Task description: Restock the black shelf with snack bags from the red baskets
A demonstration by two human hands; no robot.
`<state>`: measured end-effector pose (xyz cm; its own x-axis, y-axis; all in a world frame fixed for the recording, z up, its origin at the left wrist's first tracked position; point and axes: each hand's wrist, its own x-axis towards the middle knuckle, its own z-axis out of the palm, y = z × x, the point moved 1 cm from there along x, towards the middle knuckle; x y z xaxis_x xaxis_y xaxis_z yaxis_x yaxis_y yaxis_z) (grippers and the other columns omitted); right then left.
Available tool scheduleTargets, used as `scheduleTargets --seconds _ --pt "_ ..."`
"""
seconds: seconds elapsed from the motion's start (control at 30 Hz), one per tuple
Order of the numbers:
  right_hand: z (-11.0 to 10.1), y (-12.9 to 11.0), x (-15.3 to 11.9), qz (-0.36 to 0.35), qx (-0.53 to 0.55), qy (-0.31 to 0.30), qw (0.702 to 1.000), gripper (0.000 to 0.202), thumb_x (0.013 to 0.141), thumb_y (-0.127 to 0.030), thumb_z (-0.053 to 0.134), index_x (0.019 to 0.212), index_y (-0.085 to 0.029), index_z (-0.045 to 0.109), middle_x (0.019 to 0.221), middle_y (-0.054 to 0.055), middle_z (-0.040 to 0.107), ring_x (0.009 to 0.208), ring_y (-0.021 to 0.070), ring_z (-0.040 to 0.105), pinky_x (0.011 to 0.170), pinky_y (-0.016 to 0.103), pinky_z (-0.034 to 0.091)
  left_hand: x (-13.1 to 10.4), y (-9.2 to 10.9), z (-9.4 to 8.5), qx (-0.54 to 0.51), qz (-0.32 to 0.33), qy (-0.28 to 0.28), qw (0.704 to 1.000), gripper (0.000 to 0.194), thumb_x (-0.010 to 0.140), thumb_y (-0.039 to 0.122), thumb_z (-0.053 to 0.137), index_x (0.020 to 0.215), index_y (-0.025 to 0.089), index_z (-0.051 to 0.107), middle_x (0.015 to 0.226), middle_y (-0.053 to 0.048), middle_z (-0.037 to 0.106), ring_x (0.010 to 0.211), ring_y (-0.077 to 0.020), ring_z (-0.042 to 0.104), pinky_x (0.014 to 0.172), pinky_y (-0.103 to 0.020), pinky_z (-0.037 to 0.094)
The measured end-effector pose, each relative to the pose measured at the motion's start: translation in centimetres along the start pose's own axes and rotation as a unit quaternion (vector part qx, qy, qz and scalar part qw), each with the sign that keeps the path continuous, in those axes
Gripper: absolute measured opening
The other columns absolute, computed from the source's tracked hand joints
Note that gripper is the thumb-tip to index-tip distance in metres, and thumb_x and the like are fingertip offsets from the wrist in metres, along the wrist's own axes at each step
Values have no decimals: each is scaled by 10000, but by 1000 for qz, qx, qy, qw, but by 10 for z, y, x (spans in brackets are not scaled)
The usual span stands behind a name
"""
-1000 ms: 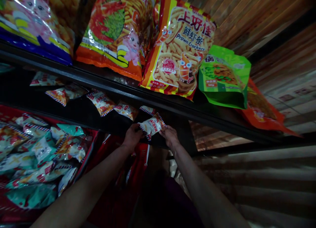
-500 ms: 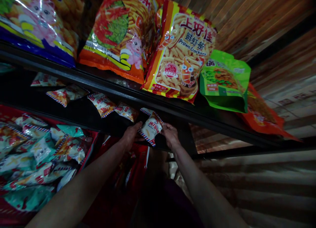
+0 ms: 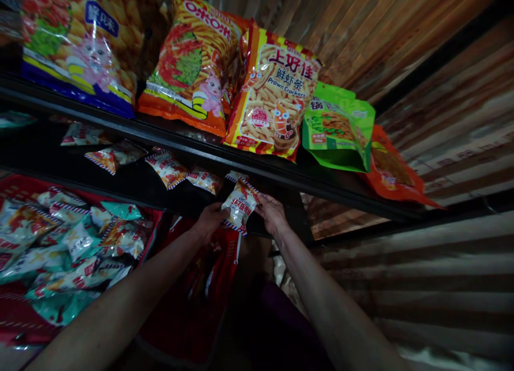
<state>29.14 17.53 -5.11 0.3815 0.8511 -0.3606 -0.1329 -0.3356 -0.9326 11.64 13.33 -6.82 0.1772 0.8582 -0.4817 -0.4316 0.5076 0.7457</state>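
A small snack bag with a striped edge is held between my two hands at the front of the lower black shelf. My left hand closes on its left side. From the right, my right hand pinches the other side, thumb toward the bag. To the left on the same shelf lie several similar small bags, the nearest a small snack bag and beside it another small bag.
Above, the upper shelf's edge overhangs my hands and bears a prawn cracker bag, a green pouch and other large bags. A red basket full of small bags stands lower left; another red basket sits below my left arm.
The small bag between my hands has tilted, and its printed front now shows more upright. The view has shifted, so the upper-shelf bags on the right appear further left.
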Motion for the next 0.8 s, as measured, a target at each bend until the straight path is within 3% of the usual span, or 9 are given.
scheduleTargets --seconds 0.23,0.47,0.63,0.73,0.8 --pt "0 -3 -4 4 -2 18 1000 110 711 -258 695 676 -173 634 605 -34 644 531 64 550 522 174 432 -2 -5 -4 -1 3 -30 1000 271 652 270 747 856 126 643 749 -36 685 628 -133 623 611 -259 509" --pt "2 -10 -3 12 25 10 1000 206 649 -306 740 617 -182 578 572 -47 631 537 67 552 547 178 434 8 -7 -2 -1 -16 -58 998 339 631 159 742 950 133 631 855 -63 706 735 -162 659 705 -292 522" --pt "1 -9 2 23 31 9 999 153 669 -260 714 643 -192 580 619 -41 656 571 76 583 556 174 456 10 -11 2 -9 -5 -71 997 275 645 129 710 910 143 640 848 -60 711 742 -166 661 725 -297 521" --pt "1 -7 5 31 15 39 999 148 678 -247 711 641 -194 578 594 -37 647 548 80 578 525 172 458 9 -12 2 -13 -7 -57 998 268 637 139 720 893 147 641 820 -53 703 711 -157 653 701 -289 518" --pt "-1 -5 7 33 19 52 998 139 691 -234 709 649 -193 583 582 -34 641 530 77 572 515 171 473 10 -12 0 -28 -6 -9 1000 262 638 130 722 883 144 632 776 -37 689 671 -135 640 679 -272 517"
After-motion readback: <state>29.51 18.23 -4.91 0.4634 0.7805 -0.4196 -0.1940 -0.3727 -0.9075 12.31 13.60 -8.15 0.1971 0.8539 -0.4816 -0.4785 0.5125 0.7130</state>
